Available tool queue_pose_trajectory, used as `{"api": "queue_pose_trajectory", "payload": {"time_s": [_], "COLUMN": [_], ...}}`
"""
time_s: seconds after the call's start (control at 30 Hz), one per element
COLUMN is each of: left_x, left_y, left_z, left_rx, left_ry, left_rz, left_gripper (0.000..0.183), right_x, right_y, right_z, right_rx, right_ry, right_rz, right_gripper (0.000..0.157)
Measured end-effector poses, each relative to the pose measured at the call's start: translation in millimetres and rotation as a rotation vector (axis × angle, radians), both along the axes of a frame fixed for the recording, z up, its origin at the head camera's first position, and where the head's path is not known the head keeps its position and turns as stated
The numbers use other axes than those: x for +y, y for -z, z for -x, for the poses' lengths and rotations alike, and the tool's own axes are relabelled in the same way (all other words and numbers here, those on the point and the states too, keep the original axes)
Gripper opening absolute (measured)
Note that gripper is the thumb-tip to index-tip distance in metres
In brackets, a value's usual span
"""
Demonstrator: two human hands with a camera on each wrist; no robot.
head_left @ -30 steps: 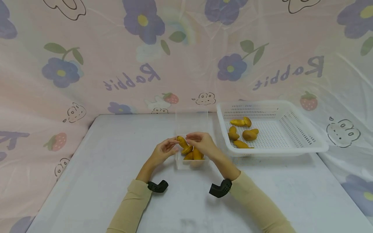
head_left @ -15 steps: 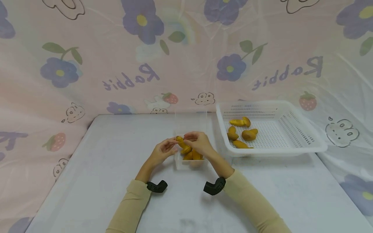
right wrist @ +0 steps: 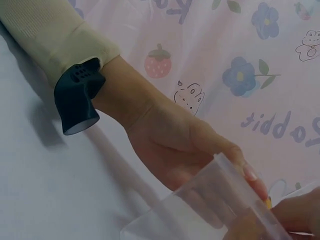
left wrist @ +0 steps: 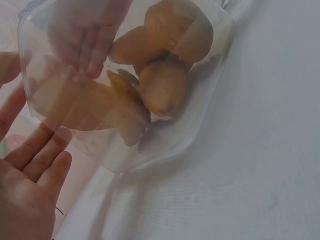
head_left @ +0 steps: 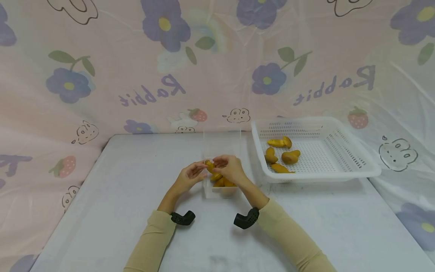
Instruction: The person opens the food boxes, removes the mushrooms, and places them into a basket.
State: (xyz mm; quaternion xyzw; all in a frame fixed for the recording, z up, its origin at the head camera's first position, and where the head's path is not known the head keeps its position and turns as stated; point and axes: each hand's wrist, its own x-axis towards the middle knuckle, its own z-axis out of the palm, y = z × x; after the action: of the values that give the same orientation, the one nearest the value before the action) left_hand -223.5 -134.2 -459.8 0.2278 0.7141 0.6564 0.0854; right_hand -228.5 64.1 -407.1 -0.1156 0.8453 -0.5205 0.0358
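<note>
A clear plastic box (head_left: 211, 193) with a raised lid (head_left: 222, 142) stands on the table, holding several yellow-brown mushrooms (head_left: 220, 182). From the right, my right hand (head_left: 231, 169) reaches over its rim and holds a mushroom (head_left: 210, 167) by the left wall between thumb and fingers. Its fingers show through the clear plastic in the left wrist view. My left hand (head_left: 188, 178) touches the box's left side; in the left wrist view its fingers (left wrist: 44, 159) lie fairly straight along the outer wall. The box wall partly covers the right fingers in the right wrist view.
A white perforated basket (head_left: 340, 175) stands right of the box, with several more mushrooms (head_left: 290, 157) toward its left side. The white table (head_left: 142, 234) ends at a printed cloth backdrop (head_left: 217, 56). A dark curved device (head_left: 247, 218) sits at each wrist.
My right hand has shifted left and slightly turned over the box. The mushroom at its fingers has moved a little left, toward the wall. My left hand stays almost still.
</note>
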Motion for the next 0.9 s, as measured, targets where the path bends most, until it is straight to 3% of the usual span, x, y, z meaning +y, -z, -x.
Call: {"api": "queue_pose_trajectory", "payload": {"time_s": [0.37, 0.9], "left_x": [0, 0], "left_y": [0.2, 0.7], "left_z": [-0.6, 0.2], "left_rx": [0.002, 0.018], "left_ry": [-0.007, 0.000], "left_rz": [0.005, -0.015], "left_gripper": [0.035, 0.036], "right_x": [-2, 8], "right_y": [1.1, -3.9], "right_z": [-3.2, -5.0], "right_rx": [0.084, 0.056], "right_ry": [0.047, 0.069], "right_rz": [-0.108, 0.009], "right_gripper": [0.015, 0.017]}}
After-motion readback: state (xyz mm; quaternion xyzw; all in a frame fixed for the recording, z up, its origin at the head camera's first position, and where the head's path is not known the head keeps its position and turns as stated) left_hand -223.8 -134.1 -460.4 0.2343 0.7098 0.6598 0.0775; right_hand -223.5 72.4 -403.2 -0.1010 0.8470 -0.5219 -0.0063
